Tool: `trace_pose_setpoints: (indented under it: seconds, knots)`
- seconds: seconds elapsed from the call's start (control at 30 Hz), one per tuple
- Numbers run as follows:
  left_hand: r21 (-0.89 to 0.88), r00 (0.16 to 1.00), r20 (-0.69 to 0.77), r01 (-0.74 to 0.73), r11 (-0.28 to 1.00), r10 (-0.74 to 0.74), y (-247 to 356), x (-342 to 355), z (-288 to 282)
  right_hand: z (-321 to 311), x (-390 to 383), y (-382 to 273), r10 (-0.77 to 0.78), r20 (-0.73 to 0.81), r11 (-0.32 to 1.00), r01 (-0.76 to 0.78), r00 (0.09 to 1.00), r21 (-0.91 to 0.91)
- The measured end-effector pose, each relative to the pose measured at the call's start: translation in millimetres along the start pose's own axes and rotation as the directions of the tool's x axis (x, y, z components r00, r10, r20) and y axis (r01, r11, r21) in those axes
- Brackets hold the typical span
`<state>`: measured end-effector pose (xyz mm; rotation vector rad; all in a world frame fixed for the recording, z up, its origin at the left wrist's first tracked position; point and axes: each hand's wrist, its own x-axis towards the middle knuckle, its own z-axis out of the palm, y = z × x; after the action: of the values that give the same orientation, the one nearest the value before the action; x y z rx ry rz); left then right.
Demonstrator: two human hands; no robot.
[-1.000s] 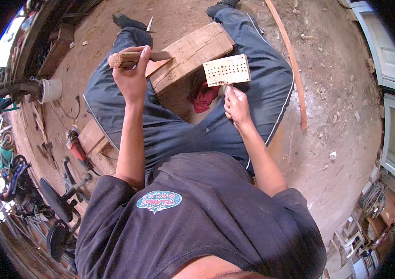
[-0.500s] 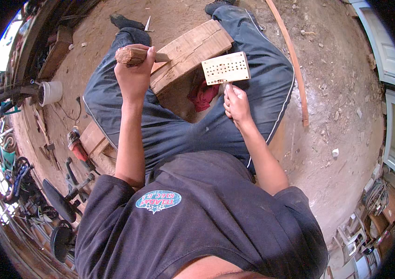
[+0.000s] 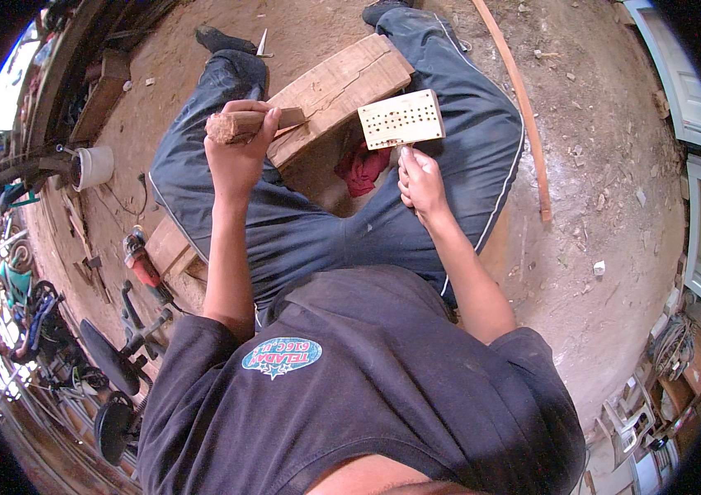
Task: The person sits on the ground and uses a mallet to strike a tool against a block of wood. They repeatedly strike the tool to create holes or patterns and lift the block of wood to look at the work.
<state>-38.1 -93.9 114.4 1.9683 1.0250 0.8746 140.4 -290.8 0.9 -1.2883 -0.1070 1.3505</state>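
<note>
My left hand point(image 3: 239, 161) is wrapped round a brown wooden stick point(image 3: 243, 126) with a rough, blunt near end. Its thinner far end reaches right, over a thick wooden beam point(image 3: 346, 87) with a long crack along it. In my right hand point(image 3: 421, 183), fingers closed, is a pale rectangular wooden block point(image 3: 401, 120) with rows of small dark holes. I grip it at its lower edge, where a short narrow part goes into my fist; its full shape is hidden. The block hovers over my right thigh, apart from the beam.
Between my legs lies a red cloth point(image 3: 362, 169). A red and grey power tool point(image 3: 144, 262) lies left, near a white bucket point(image 3: 94, 167). A long thin wooden strip point(image 3: 523, 107) lies right on the dirt floor point(image 3: 590, 181). A pointed metal piece point(image 3: 263, 44) rests by my left foot.
The stick in my left hand has turned slightly, its far end now a little higher and further right. My right hand and the holed block are almost where they were.
</note>
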Motion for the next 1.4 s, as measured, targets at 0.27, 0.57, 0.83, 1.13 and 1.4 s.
trace_pose_setpoints:
  seconds: [0.27, 0.57, 0.83, 1.13, 1.4]
  knots:
    - [-0.139, 0.994, -0.097, 0.04, 0.99, -0.054, -7.5, -1.6, -2.1, 0.9, -1.1, -1.5, 0.013, -0.006, 1.0, -0.013, 1.0, -0.009]
    - [-0.264, 0.992, -0.093, 0.057, 0.963, -0.084, -14.8, -5.1, -3.3, 2.1, -1.6, -1.7, 0.016, -0.021, 1.0, -0.016, 1.0, -0.021]
    - [-0.368, 0.988, -0.089, 0.085, 0.926, -0.126, -12.1, -3.7, -5.3, -0.9, 0.5, 1.2, 0.023, -0.012, 1.0, -0.023, 1.0, -0.005]
    - [-0.196, 0.994, -0.079, 0.052, 0.979, -0.069, -13.2, -6.9, -3.6, 1.8, -1.2, -1.4, 0.023, -0.024, 1.0, -0.023, 0.999, -0.004]
    - [-0.029, 0.999, -0.032, -0.016, 0.999, 0.015, 3.3, -16.6, 1.3, 1.6, -0.7, 0.3, 0.017, -0.028, 1.0, -0.017, 0.999, -0.011]
